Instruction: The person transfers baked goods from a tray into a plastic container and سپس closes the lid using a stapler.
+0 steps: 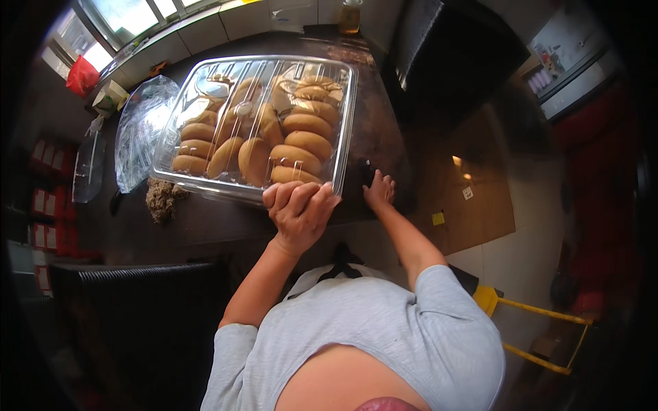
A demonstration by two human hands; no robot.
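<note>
My left hand (299, 214) grips the near right corner of a clear plastic clamshell box (255, 181), which is tilted and looks raised above the dark table. Inside, round brown pastries (308, 122) stand in several rows; glare covers part of the lid. To the right of the box, my right hand (380, 190) is closed around a small black object (368, 170) by the table's right edge. Its kind is hard to make out.
Crumpled clear plastic (142, 130) lies left of the box, near a tangled brown fibre bundle (163, 201). Flat cardboard (466, 198) lies on the floor at right, beyond a yellow metal frame (541, 305). A jar of amber liquid (349, 17) stands at the back.
</note>
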